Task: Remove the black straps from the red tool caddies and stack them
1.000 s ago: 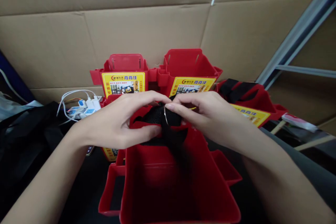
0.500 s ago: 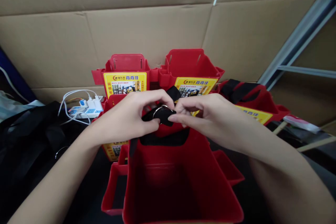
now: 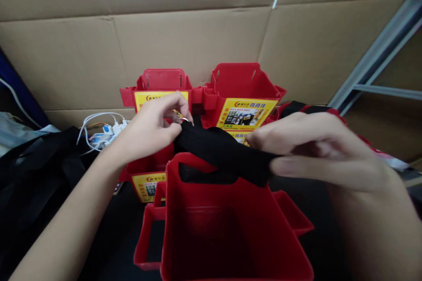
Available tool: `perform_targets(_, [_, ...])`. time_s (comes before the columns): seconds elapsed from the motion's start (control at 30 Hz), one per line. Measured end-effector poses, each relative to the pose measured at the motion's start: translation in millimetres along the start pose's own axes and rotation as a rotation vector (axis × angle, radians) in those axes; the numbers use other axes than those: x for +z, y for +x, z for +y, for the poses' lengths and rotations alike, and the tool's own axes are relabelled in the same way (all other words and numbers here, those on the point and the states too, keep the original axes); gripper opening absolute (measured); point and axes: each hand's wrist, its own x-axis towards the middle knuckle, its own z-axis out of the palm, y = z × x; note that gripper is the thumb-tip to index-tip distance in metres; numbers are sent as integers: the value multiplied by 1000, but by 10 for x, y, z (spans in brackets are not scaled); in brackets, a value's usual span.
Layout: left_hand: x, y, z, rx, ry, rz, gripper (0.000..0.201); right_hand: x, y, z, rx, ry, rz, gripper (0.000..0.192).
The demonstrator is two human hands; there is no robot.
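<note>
Cardboard sheets (image 3: 184, 39) wall off the back of the dark tabletop (image 3: 125, 228), with a grey metal rack (image 3: 379, 52) slanting down at the right.

Left hand (image 3: 148, 129) is closed in a pinch on one end of a black webbing strap (image 3: 224, 151), thumb and fingers pressed together; a thin metal ring (image 3: 183, 119) glints just at its fingertips. Right hand (image 3: 316, 149) pinches the other end between thumb and forefinger, blurred and close to the camera. The strap is stretched between the two hands, just above the far rim of the nearest red plastic bin (image 3: 231, 224). Black mesh shows just inside that rim, though whether it belongs to the strap is hard to tell.

By the look of it, the strap is being worked at the bin's rim with the ring in play. Any further handling calls for both pinches to hold, and for the left fingertips to keep control of the small ring.

Beyond the hands stand more red bins with yellow labels (image 3: 244, 96), crowded close behind the near one, so there is little free room at the back. A white power strip with plugged cables (image 3: 105, 134) lies at the left, beside dark cloth (image 3: 36, 171).
</note>
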Motion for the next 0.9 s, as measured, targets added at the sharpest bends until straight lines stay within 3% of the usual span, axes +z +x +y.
perform_targets(0.1, [-82, 13, -92, -38, 18, 125, 16, -113, -36, -11, -56, 109, -81, 36])
perform_targets(0.17, [-49, 2, -66, -26, 100, 220, 13, -81, 3, -23, -35, 2, -107, 22])
perform_targets(0.2, [-6, -7, -27, -6, 148, 253, 12, -27, 36, -25, -19, -69, -61, 14])
perform_targets(0.23, [52, -19, 25, 22, 190, 272, 11, 47, 75, -24, -5, -137, 21, 19])
perform_targets(0.33, [241, -59, 211, 130, 248, 284, 11, 301, 178, -1, 6, -265, 233, 60])
perform_targets(0.4, [318, -81, 307, 167, 204, 239, 8, 416, 212, 22, 10, -276, 243, 59])
perform_targets(0.47, [323, -89, 344, 161, 118, 111, 7, 452, 217, 44, 26, -244, 238, 49])
perform_targets(0.57, [218, -76, 288, 181, 36, -136, 20, 408, 199, 60, 57, -193, 229, 39])
perform_targets(0.63, [122, -64, 213, 218, 31, -219, 24, 369, 190, 58, 67, -151, 209, 39])
perform_targets(0.77, [-14, -65, 136, 198, 51, -161, 16, 347, 183, 42, 29, -15, 203, 39])
perform_targets(0.9, [-33, -103, 212, 139, 182, -81, 16, 363, 196, 65, -1, 142, 150, 30])
